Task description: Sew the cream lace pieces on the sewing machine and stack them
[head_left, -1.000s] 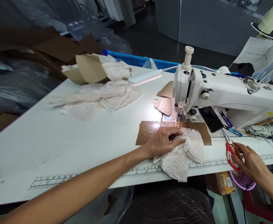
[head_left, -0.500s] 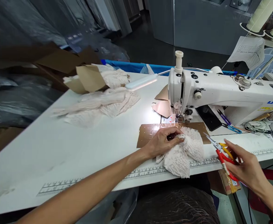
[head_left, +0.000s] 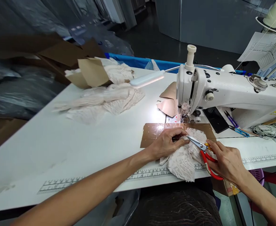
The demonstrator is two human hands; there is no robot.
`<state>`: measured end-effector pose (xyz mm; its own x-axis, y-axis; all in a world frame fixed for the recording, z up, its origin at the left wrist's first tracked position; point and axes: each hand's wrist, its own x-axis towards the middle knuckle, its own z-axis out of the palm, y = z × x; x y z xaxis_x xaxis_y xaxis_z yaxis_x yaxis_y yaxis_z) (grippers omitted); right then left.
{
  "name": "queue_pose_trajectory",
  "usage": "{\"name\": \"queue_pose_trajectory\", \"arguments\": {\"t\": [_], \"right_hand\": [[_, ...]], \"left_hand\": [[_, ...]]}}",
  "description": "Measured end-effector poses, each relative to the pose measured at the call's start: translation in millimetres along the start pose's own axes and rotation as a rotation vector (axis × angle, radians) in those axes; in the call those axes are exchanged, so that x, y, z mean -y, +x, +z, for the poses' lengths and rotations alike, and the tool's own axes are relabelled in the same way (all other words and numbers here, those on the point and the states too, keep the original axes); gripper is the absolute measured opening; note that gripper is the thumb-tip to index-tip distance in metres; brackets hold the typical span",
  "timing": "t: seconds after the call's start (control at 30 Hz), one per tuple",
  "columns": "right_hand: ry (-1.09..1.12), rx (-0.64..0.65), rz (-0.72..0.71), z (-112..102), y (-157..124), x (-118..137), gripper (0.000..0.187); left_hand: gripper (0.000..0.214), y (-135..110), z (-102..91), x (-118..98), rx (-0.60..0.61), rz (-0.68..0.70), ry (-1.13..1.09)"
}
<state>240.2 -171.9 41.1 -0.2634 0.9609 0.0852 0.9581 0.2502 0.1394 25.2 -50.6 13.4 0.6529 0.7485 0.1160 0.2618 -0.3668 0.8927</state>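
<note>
We see the left hand (head_left: 169, 142) closed, its thumb and fingers pinching a cream, lace-patterned fabric piece (head_left: 181, 163) that lies near the front edge of the white, flat table (head_left: 81, 147). In the right hand (head_left: 228, 158) we find a pair of metal scissors with red and yellow handles (head_left: 202, 146), gripped by those handles; the blade tips lie just beside the left fingertips, and we cannot tell whether they touch the fabric. Under the fabric's upper part we note a flat, shiny brown strip (head_left: 149, 133); its lower part covers some of a black printed ruler scale (head_left: 149, 173) along the front edge. Beyond the strip stands a white metal sewing machine (head_left: 224, 91). Toward the table's far left corner we observe a heap of cream lace fabric (head_left: 109, 97).
</note>
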Motion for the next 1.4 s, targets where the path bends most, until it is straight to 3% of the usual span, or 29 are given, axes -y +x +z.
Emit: {"name": "queue_pose_trajectory", "arguments": {"t": [0.57, 0.73, 0.87, 1.0, 1.13, 1.23, 1.33, 1.4], "right_hand": [[-0.017, 0.135, 0.065, -11.3, -2.0, 13.8, 0.042], [0.055, 0.113, 0.066, -10.3, -4.2, 13.4, 0.042], [0.269, 0.081, 0.070, -7.5, -4.4, 9.8, 0.039], [0.722, 0.191, 0.135, -10.4, 0.2, 12.4, 0.018], [1.074, 0.177, 0.327, -14.3, 1.3, 12.2, 0.038], [0.953, 0.047, 0.421, -13.1, -6.2, -1.1, 0.043], [0.553, -0.149, 0.506, -6.2, -20.0, -22.0, 0.046], [0.308, -0.245, 0.601, 1.0, -31.2, -35.0, 0.049]], "left_hand": [[0.018, -0.5, -0.3, -1.1, 0.017, 0.004, 0.013], [0.019, -0.7, 0.5, 0.5, 0.021, 0.001, 0.029], [0.020, -1.1, 0.0, 1.2, 0.022, 0.005, 0.041], [0.018, -1.1, 0.0, 1.1, 0.024, 0.027, 0.068], [0.021, -0.5, -2.0, 2.3, 0.033, 0.044, 0.091], [0.031, -1.6, -5.2, 2.3, 0.074, 0.061, 0.142], [0.059, -5.2, -3.7, -1.3, 0.100, 0.055, 0.198], [0.065, -7.9, 1.4, -5.1, 0.049, 0.031, 0.211]]}}
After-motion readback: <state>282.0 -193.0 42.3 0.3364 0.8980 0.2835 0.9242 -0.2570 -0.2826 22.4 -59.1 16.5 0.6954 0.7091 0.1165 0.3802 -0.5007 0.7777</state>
